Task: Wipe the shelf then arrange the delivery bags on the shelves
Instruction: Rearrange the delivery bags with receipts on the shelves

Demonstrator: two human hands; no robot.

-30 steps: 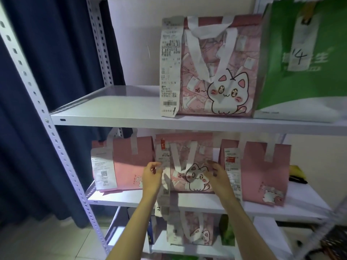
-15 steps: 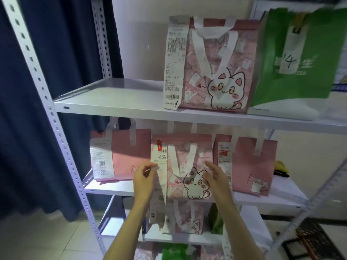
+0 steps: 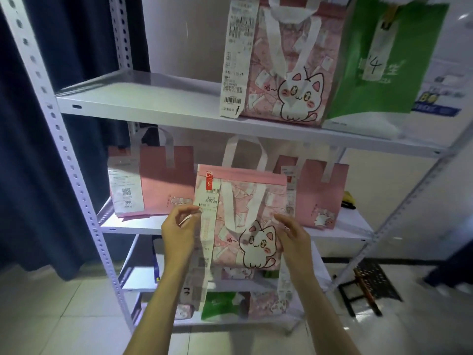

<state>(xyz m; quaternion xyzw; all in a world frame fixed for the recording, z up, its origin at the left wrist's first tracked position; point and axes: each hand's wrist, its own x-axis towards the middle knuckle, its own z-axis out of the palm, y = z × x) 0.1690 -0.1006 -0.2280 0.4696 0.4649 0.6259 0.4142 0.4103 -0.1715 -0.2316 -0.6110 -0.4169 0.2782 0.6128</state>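
We hold the pink cat bag point(image 3: 245, 221) between our hands, just in front of the middle shelf point(image 3: 133, 228): the left hand point(image 3: 179, 230) curls on its long receipt point(image 3: 207, 226) at the bag's left edge, while the right hand point(image 3: 294, 234) lies with relaxed fingers against its right side. Beyond our left hand stands a plain pink bag point(image 3: 163, 180) and beyond our right another pink bag point(image 3: 317, 193), and above them a second cat bag point(image 3: 289, 62) and a green bag point(image 3: 378, 57) fill the upper shelf point(image 3: 143, 103). We judge arranging well along, with this bag not yet set down; no cloth shows.
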